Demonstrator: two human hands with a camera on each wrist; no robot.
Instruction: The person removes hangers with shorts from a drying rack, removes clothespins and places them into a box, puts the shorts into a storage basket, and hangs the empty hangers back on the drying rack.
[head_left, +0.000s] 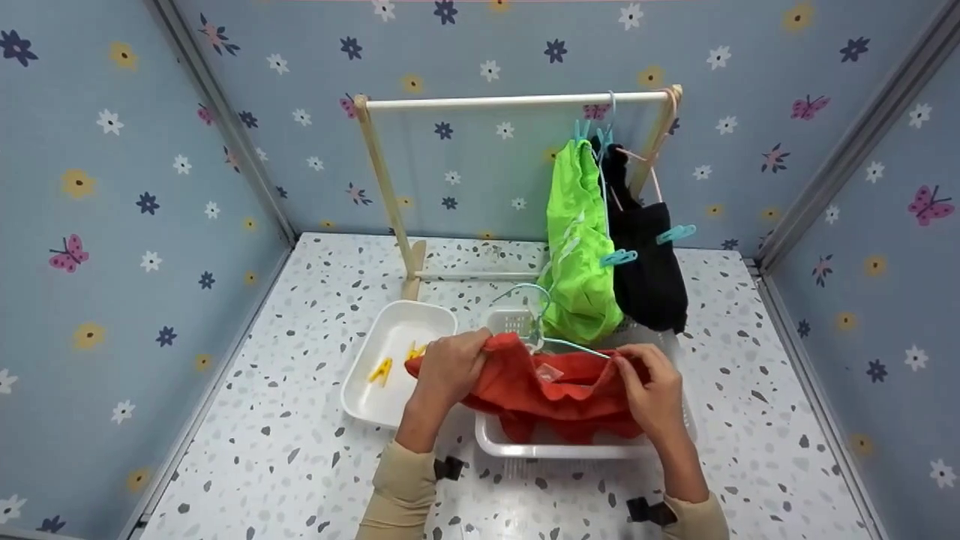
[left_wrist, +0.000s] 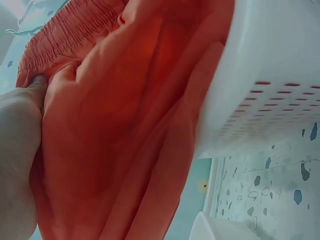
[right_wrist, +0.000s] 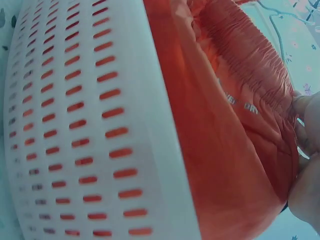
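Observation:
Orange-red shorts (head_left: pixel 570 397) with a gathered elastic waistband (right_wrist: pixel 250 45) are stretched out over a white slotted basket (head_left: pixel 555 451). My left hand (head_left: pixel 450 367) grips the waistband at its left end, the thumb pressed on the cloth in the left wrist view. At the other end, my right hand (head_left: pixel 654 386) pinches the waistband between thumb and fingers. A pale blue clothes hanger (head_left: pixel 574 345) stands behind the waist opening, its hook upward and one arm running to the cloth by my right hand. Where that arm ends is hidden.
A wooden rack (head_left: pixel 517 100) stands behind, with bright green clothing (head_left: pixel 577 247) and black clothing (head_left: pixel 649 262) hung on its right side, held by blue clothespins (head_left: pixel 619 258). Left of the basket, a white tray (head_left: pixel 356 386) holds yellow clothespins (head_left: pixel 381 371). Patterned walls enclose the table.

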